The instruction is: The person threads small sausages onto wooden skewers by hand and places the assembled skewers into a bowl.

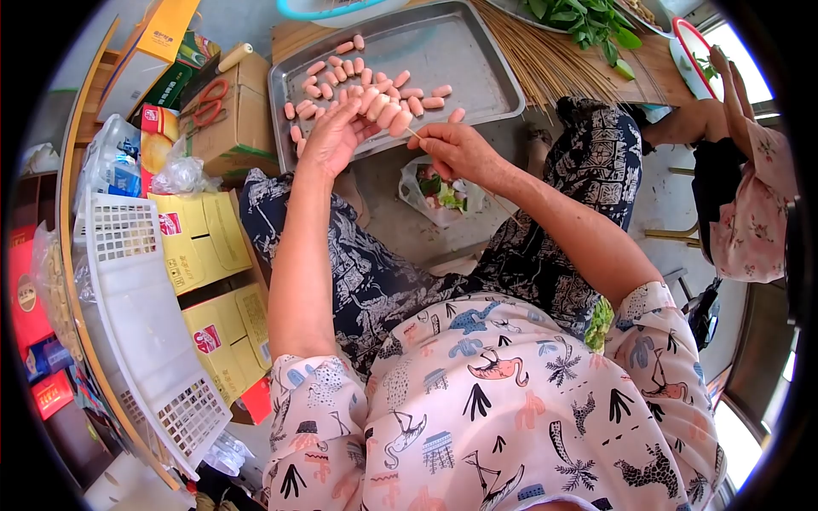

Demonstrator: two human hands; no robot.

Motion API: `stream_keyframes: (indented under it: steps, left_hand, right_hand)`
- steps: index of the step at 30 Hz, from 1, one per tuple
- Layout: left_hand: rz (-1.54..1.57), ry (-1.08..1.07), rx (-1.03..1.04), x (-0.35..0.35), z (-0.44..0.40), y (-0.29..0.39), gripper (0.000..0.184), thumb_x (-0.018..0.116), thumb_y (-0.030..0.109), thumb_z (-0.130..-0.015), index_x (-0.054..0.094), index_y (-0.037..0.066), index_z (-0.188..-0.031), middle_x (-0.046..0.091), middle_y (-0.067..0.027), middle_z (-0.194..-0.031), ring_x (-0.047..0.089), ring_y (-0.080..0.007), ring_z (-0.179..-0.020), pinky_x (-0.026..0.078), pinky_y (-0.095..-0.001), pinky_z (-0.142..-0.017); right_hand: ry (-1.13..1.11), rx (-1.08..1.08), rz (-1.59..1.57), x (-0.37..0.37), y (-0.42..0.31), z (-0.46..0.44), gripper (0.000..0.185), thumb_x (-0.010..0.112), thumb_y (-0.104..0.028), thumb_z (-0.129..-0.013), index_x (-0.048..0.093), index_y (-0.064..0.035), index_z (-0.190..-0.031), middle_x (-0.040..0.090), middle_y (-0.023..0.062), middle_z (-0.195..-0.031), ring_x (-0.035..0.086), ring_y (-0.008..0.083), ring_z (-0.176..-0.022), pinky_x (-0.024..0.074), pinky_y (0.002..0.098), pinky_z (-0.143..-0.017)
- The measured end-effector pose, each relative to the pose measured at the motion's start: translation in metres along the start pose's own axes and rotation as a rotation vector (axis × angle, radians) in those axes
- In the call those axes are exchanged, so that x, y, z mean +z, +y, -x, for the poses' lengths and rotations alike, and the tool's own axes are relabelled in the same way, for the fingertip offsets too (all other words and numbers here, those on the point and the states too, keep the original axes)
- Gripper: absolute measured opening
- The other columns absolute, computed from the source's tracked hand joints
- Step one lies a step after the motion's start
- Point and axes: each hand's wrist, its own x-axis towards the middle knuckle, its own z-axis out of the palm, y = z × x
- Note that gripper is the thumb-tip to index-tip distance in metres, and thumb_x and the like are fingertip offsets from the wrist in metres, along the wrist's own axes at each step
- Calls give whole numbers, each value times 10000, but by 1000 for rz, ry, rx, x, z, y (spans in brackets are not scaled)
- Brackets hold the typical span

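Several small pink sausages sit threaded on a thin wooden skewer [414, 133] above the front edge of a metal tray [490, 81]. My left hand [335, 136] is closed around the sausages [389, 114] at the skewer's far end. The fingers of my right hand [456, 152] pinch the skewer just beside the last sausage, and its lower part runs out under that hand. More loose sausages [344, 70] lie scattered over the tray's left half. A bundle of bare skewers [545, 64] rests on the wooden table right of the tray.
Below the tray, a plastic bag [439, 194] with green and reddish scraps lies on the floor. At left are a cardboard box [234, 119], red scissors [209, 104], yellow boxes [204, 243] and a white basket [149, 315]. Leafy greens [588, 21] lie top right; another person [754, 204] sits at right.
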Motion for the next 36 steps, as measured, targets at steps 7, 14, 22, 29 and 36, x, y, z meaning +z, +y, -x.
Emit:
stream_keyframes:
  steps: [7,14,22,29,36]
  left_hand:
    - [-65,-41,57,7,-4,-5,365,635,212,-866,538,54,-1181,560,-58,-1143,555,-149,-1015,470,-318,-884]
    - [-57,-11,58,15,-9,-7,352,627,129,-860,527,53,-1189,560,-47,-1186,548,-128,-1033,463,-298,-892]
    - [-50,-64,32,44,9,11,337,623,104,-854,528,54,-1174,545,-55,-1232,537,-133,-1061,451,-306,-913]
    - [-64,-39,36,45,10,11,372,630,86,-846,508,45,-1196,548,-50,-1204,539,-136,-1057,452,-303,-916]
    - [-92,-40,66,22,-3,-5,392,632,90,-847,495,38,-1211,545,-49,-1206,546,-143,-1050,455,-302,-915]
  right_hand:
    - [20,27,-39,2,-3,-2,219,429,-179,-964,585,-36,-1018,443,-24,-499,386,42,-431,309,203,-424]
    - [48,13,-79,3,-1,-6,208,445,-162,-941,595,-18,-932,481,-2,-496,429,58,-430,329,225,-423]
    - [75,-5,-50,3,-1,-5,212,450,-165,-937,598,-15,-923,491,8,-502,442,64,-432,340,231,-429]
    - [71,9,-48,3,-1,-5,210,453,-166,-935,600,-17,-922,489,9,-502,443,66,-432,338,232,-425]
    - [77,6,-53,3,0,-6,214,454,-171,-934,599,-15,-925,487,11,-497,437,69,-426,324,233,-409]
